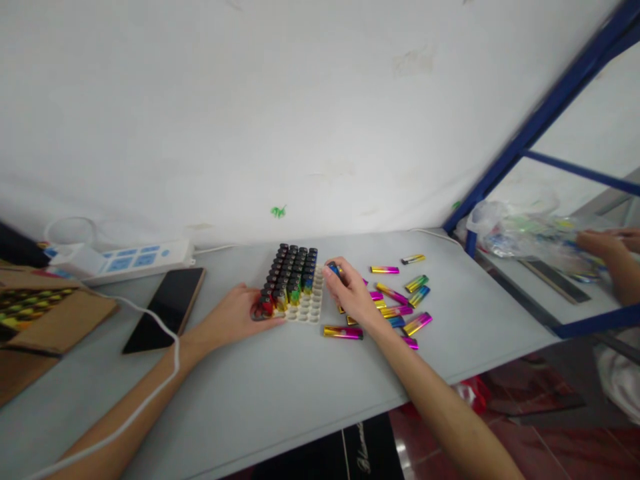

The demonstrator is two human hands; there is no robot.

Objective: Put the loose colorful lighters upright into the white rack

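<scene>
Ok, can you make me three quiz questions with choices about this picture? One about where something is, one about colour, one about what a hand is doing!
1. Where is the phone?
A. left of the tray
B. on the tray
C. on the floor

2. What colour is the frame at the right?
A. red
B. blue
C. green

3. What is the right hand doing?
A. lying flat and empty
B. holding the phone
C. holding a lighter by the tray

Answers:
1 A, the phone lies on the table, left of the tray.
2 B, its bars are blue.
3 C, the fingers pinch a lighter at the tray's edge, while the left hand rests against the tray.
</scene>
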